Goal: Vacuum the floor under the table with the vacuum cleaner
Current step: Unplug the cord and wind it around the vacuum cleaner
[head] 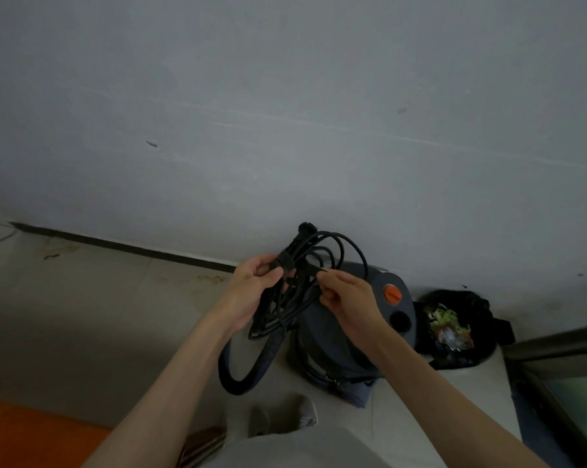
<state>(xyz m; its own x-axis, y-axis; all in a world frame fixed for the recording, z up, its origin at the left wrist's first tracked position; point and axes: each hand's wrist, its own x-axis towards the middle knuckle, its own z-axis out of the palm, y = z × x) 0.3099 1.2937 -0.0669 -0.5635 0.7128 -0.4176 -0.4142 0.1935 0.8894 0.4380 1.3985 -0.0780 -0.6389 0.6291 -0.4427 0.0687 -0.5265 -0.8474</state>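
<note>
Grey trousers [285, 447] and one pale shoe [307, 413] fill the bottom edge, with both bare forearms reaching up from there toward a coiled black power cord [322, 251]. Left hand [251, 292] has its fingers curled round the bundle where a dark strap [282, 261] binds the loops, thumb laid over the top. Right hand [349, 302] sits just beside it, pinching what looks like the loose end of that strap between thumb and forefinger, though the dim light makes the exact piece hard to tell. Above the two grips the cord's loops fan out and a plug-like end [307, 228] sticks up; below the left grip the loops hang down.

Directly beneath the hands stands the vacuum cleaner [339, 342], a dark grey canister on the pale floor [116, 315], with an orange knob [392, 293] on its top just right of the right hand. Its ribbed black hose [238, 376] curves in a U below the left wrist. Right of the canister, well clear of the grips, sits a black rubbish bag [454, 322] open on coloured wrappers. Behind everything rises a plain grey wall [285, 113] with a dark skirting strip [123, 246]. An orange patch [32, 434] shows at lower left, a glass-fronted frame [572, 383] at lower right.
</note>
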